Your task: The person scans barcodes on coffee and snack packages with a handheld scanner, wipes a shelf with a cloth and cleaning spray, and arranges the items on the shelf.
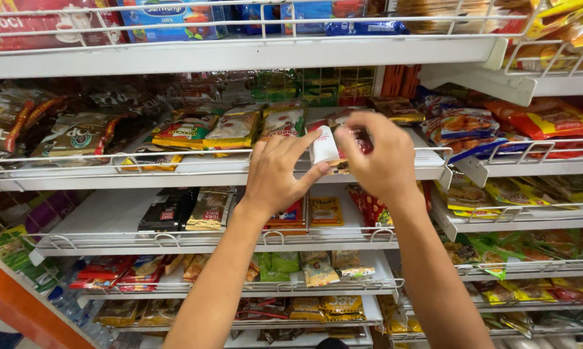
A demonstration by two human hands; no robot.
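**Two hands on a sachet at the snack shelf**

Left hand (275, 174) and right hand (375, 158) each keep a pinching grip on a small white-and-red sachet (324, 145), held just above the white wire-fronted shelf (207, 171) stocked with packets (233, 127); more racks of snack packs sit below.

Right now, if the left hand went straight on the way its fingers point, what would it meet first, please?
Probably the small white packet that the left hand already touches at its fingertips, with the right hand just behind; depth is unclear.
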